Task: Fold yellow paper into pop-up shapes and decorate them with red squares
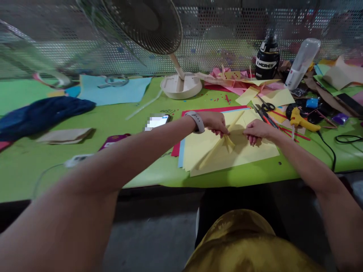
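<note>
Two long strips and a short flap of folded yellow paper (211,155) meet at the fingertips of my left hand (217,122), which is closed in a pinch on them. A pale watch band (197,121) circles that wrist. Just to the right, my right hand (256,131) is closed with its fingertips together, facing the left hand across a small gap; whatever lies between them is too small to make out. Beneath both hands is a stack of yellow paper sheets (255,155), with blue and red sheets (176,148) showing at its left edge.
Right of the stack lie scissors (267,106) and a yellow glue gun (304,121) with a black cord. A black bottle (266,62) and paper scraps stand behind. A fan (181,85), phone (157,122) and dark blue cloth (48,113) occupy the table's left and middle.
</note>
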Available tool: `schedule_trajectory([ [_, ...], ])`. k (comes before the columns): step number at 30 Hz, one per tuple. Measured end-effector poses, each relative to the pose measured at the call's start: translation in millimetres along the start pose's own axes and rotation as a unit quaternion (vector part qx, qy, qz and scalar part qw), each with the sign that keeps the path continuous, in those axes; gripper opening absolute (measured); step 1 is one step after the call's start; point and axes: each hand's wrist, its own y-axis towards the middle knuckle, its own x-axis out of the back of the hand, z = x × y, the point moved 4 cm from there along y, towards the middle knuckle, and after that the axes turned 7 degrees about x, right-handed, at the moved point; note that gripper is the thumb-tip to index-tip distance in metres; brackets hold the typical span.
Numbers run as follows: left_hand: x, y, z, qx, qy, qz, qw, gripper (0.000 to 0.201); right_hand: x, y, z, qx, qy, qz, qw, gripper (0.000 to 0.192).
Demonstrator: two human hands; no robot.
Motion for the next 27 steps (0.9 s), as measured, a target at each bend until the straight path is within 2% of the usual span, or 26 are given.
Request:
schedule_trajectory([
  [3, 11.8, -16.8, 2.5, -0.056, -0.095, -0.088, 0.99, 0.037, 0.0, -1.4, 1.9, 0.031, 0.028, -0.025, 0.999, 0.035],
  [4, 16.2, -22.9, 6.1, -0.076, -0.146, -0.145, 0.976, 0.041, 0.0, -1.9, 2.7, 0.046, 0.03, -0.041, 0.998, 0.034],
  [6, 16.0, -30.9, 15.7, -0.1, -0.228, -0.213, 0.945, 0.043, 0.1, -3.3, 4.3, 0.075, 0.011, -0.082, 0.994, 0.031],
  [9, -0.4, -30.1, 29.1, -0.102, -0.282, -0.241, 0.923, 0.045, -2.4, -5.9, 6.8, 0.102, -0.046, -0.118, 0.987, 0.021],
  [12, -17.0, -22.5, 36.3, -0.129, -0.346, -0.259, 0.893, 0.044, -8.4, -7.5, 11.9, 0.112, -0.114, -0.118, 0.98, 0.022],
  [15, -24.6, -15.6, 41.1, -0.163, -0.395, -0.274, 0.861, 0.046, -13.3, -7.5, 17.7, 0.108, -0.2, -0.126, 0.966, 0.022],
  [17, -26.2, -12.4, 44.1, -0.17, -0.402, -0.277, 0.856, 0.047, -15.3, -6.7, 18.8, 0.113, -0.22, -0.126, 0.961, 0.021],
  [21, -28.1, -10.4, 47.2, -0.167, -0.421, -0.257, 0.854, 0.046, -12.8, -7.9, 15.5, 0.171, -0.142, -0.157, 0.962, 0.023],
  [24, -32.6, -12.6, 42.7, -0.176, -0.455, -0.19, 0.852, 0.045, -10.0, -12.2, 14.8, 0.219, -0.097, -0.188, 0.952, 0.025],
  [27, -39.7, -16.9, 33.4, -0.194, -0.461, -0.104, 0.86, 0.043, -13.9, -16.1, 17.9, 0.253, -0.082, -0.179, 0.947, 0.028],
])
